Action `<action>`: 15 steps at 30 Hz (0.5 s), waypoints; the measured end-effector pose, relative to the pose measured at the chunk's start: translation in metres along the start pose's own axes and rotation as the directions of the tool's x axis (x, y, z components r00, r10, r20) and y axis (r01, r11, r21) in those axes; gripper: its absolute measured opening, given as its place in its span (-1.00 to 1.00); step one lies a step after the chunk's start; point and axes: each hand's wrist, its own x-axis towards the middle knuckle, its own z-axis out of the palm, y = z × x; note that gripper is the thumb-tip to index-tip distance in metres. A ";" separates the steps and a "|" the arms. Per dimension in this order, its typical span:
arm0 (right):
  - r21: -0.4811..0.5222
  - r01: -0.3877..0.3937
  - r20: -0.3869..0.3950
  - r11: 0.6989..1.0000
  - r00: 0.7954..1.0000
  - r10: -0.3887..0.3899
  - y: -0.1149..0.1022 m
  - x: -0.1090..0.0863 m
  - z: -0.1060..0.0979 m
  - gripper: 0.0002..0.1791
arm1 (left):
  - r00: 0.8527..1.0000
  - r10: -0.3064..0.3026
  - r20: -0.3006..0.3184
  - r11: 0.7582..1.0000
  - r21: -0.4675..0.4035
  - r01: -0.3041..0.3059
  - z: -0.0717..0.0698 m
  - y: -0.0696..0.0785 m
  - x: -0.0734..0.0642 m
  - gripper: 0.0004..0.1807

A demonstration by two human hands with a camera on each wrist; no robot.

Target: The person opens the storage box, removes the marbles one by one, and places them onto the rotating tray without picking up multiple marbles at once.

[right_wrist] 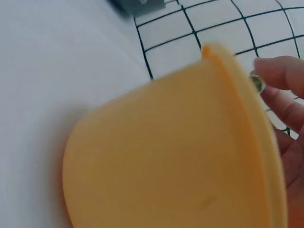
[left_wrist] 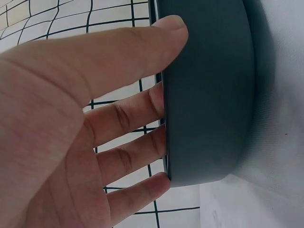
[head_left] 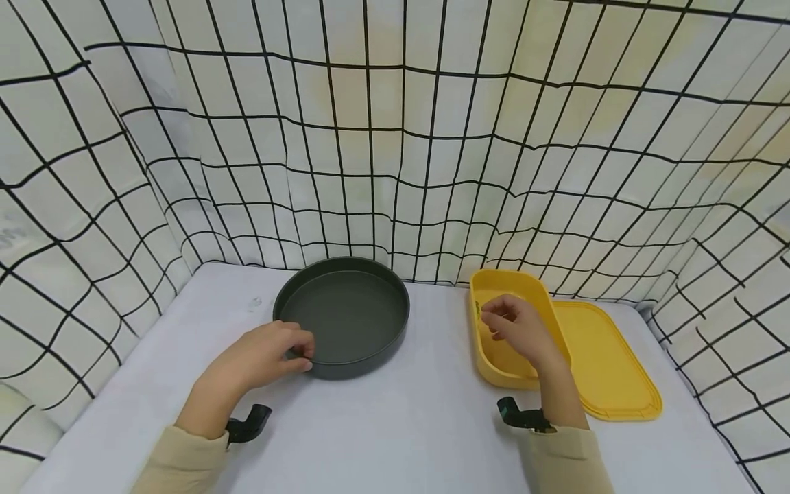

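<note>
A round dark pan (head_left: 342,315) with low walls lies on the table to the left. My left hand (head_left: 262,353) grips its near left rim, the thumb (left_wrist: 166,40) on the outer wall and the fingers reaching over the edge. Over the deep yellow container (head_left: 501,278) is my right hand (head_left: 518,329). In the right wrist view its thumb and a finger pinch a small clear marble (right_wrist: 258,83) with green inside, right by the container's rim. The pan's inside shows no contents in the head view; the container's floor is partly hidden by my right hand.
A flat yellow lid (head_left: 607,363) lies just right of the container. White sheeting (head_left: 426,206) with a black grid encloses the white table (head_left: 395,425) at the back and both sides.
</note>
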 end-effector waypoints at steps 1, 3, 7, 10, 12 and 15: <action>0.034 0.008 -0.004 0.999 1.000 -0.008 -0.002 0.000 0.001 -0.73 | 1.000 0.002 -0.001 1.000 0.000 -0.002 0.000 0.000 0.000 -0.77; 0.117 0.022 -0.005 0.993 1.000 -0.022 -0.005 0.000 0.005 -0.70 | 1.000 0.001 0.001 1.000 -0.003 -0.001 0.000 0.000 0.000 -0.77; 0.260 0.046 0.039 0.965 0.998 -0.058 -0.012 0.000 0.014 -0.63 | 1.000 0.002 0.000 1.000 -0.003 -0.002 -0.001 0.000 0.000 -0.78; 0.335 0.039 0.080 0.941 0.994 -0.069 -0.015 0.001 0.023 -0.63 | 1.000 0.001 0.001 1.000 0.000 -0.001 -0.001 0.000 0.000 -0.78; 0.359 0.035 0.099 0.933 0.992 -0.076 -0.016 0.002 0.029 -0.64 | 1.000 0.001 0.000 1.000 0.000 -0.001 -0.001 0.001 -0.001 -0.78; 0.380 0.017 0.123 0.925 0.990 -0.068 -0.018 0.002 0.037 -0.67 | 1.000 -0.001 0.000 1.000 0.000 0.001 -0.001 0.001 -0.001 -0.78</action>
